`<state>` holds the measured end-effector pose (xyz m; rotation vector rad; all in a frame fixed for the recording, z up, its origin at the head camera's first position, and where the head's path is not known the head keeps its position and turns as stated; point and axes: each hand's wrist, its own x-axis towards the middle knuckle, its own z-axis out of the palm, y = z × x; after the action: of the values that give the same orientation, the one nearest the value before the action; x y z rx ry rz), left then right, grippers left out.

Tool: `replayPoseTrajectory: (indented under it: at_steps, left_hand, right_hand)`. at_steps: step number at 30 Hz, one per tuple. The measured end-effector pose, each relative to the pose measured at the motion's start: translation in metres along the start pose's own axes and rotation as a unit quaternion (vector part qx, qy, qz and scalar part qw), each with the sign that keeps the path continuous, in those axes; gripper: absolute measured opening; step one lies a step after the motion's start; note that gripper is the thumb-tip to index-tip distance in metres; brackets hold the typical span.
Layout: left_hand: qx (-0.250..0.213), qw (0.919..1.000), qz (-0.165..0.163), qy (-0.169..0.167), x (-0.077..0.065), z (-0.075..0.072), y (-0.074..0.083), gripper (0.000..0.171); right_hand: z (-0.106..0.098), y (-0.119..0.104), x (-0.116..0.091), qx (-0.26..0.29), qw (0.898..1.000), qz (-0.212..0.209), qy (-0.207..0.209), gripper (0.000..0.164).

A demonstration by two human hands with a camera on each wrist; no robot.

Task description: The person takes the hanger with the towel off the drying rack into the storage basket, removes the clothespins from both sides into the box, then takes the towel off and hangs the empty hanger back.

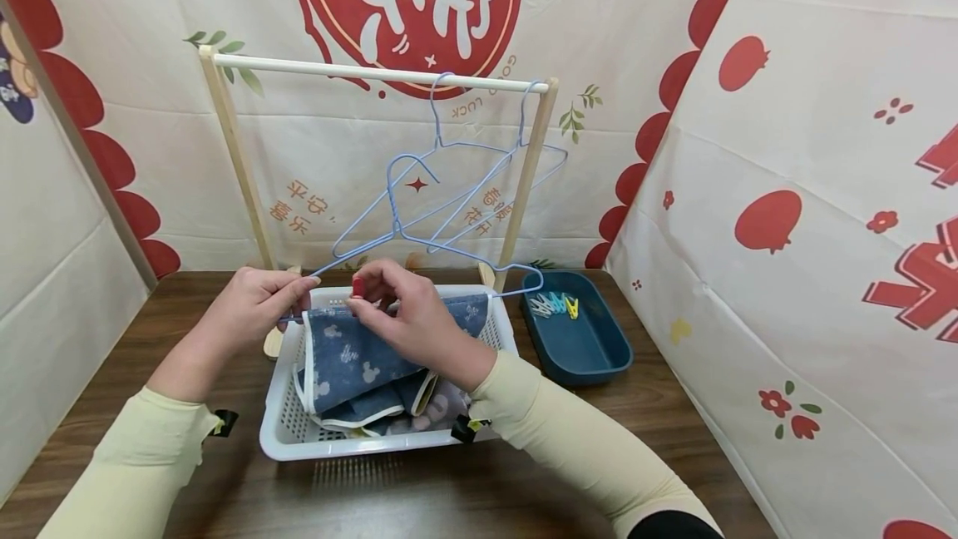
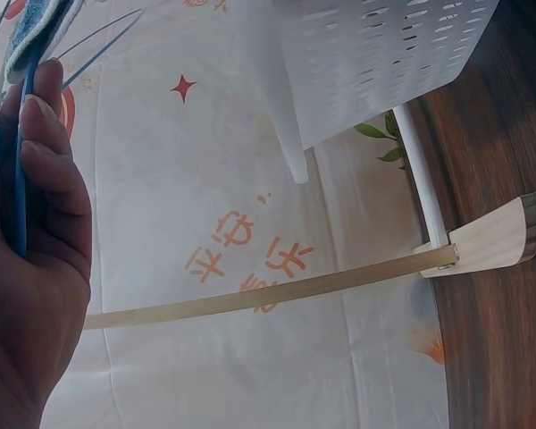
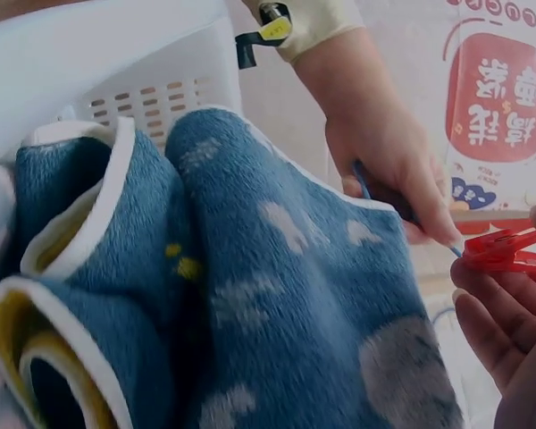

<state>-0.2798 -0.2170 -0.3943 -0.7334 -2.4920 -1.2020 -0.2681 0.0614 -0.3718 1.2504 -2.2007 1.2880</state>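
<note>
My left hand grips the left end of a blue wire hanger, whose hook points up. A blue patterned towel with white edging hangs over the hanger's lower bar, above a white basket. Between thumb and fingers my right hand pinches a red clothespin, just above the towel's top edge and near the left hand. The left wrist view shows fingers curled round the hanger wire. More folded cloth lies in the basket, partly hidden by the towel.
Behind the basket stands a wooden rack with a white rail. Two blue hangers hang toward its right end. A dark blue tray to the right holds several clothespins. Printed cloth walls enclose the brown table.
</note>
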Motion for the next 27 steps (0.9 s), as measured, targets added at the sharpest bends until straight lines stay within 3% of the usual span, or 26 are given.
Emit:
replayPoseTrajectory:
  at_steps: [12, 17, 23, 27]
  left_hand:
    - [-0.012, 0.9999, 0.007, 0.006, -0.001, 0.000, -0.003, 0.032]
    - [-0.009, 1.0000, -0.001, 0.005, -0.002, 0.000, -0.005, 0.033]
    - [-0.001, 1.0000, -0.001, 0.005, -0.002, 0.000, -0.006, 0.034]
    - [0.001, 1.0000, 0.003, 0.007, -0.003, -0.001, -0.005, 0.033]
  right_hand:
    - [-0.031, 0.003, -0.023, -0.019, 0.999, 0.028, 0.015, 0.027]
    - [-0.048, 0.008, -0.031, -0.032, 0.998, 0.015, 0.042, 0.031]
    - [-0.081, 0.011, -0.040, -0.044, 0.993, -0.013, 0.112, 0.033]
    - [-0.105, 0.013, -0.048, -0.038, 0.978, -0.018, 0.205, 0.034]
